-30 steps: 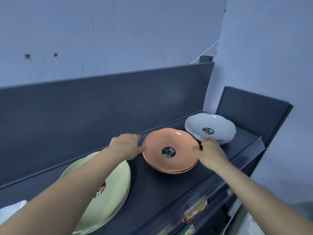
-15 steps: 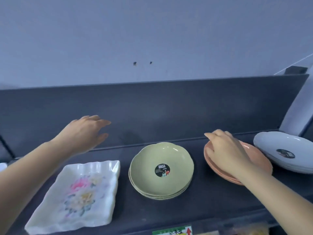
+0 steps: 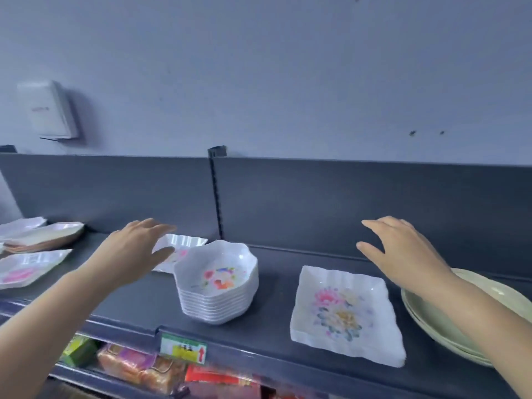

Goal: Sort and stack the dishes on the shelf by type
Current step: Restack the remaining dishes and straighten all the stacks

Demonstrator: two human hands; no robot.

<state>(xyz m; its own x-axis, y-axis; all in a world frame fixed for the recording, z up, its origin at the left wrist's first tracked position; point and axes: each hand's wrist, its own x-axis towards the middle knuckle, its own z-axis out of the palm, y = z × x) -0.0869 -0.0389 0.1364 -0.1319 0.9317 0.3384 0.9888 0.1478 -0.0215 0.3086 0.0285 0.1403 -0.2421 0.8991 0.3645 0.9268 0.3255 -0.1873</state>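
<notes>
A stack of several white floral bowls stands mid-shelf. Right of it lies a square white floral plate, and a stack of pale green plates sits at the far right, partly under my right forearm. Behind the bowls lies another small square floral plate. My left hand hovers with spread fingers over that small plate, holding nothing. My right hand hovers open above the shelf between the square plate and the green stack.
More white floral plates and a mixed pile of dishes lie at the far left. The dark shelf has a tall back panel and an upright slotted post. Packaged goods fill the shelf below.
The view has swung left along the shelf, so the orange and grey plates are out of sight. Both hands have lifted off the plates and moved left, open and empty.
</notes>
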